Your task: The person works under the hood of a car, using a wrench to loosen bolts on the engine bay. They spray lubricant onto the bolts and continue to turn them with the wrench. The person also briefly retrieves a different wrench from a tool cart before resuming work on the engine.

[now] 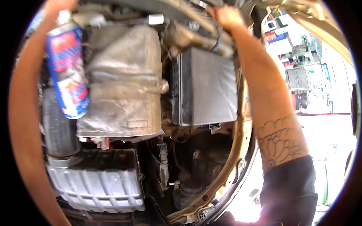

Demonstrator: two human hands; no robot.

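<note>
My left hand (60, 5) is at the upper left, partly cut off by the picture's edge. Its fingers close at the top of a blue, red and white spray can (68, 69). The can tilts slightly, nozzle end up, its base in front of a black air intake hose (60, 124). At the far right of the engine bay, my right hand (227, 17) has bent fingers at the back edge, beside a thin dark hose (218, 39). What those fingers hold is hidden. Between the hands lie a dirty grey engine cover (124, 75) and a black fuse box (207, 88).
A ribbed grey air filter box (98, 184) sits at the near left. The car's tan body edge (235, 145) curves along the right, next to a deep dark gap with wiring and brackets. Beyond it are a bright floor and a cluttered bench (298, 56).
</note>
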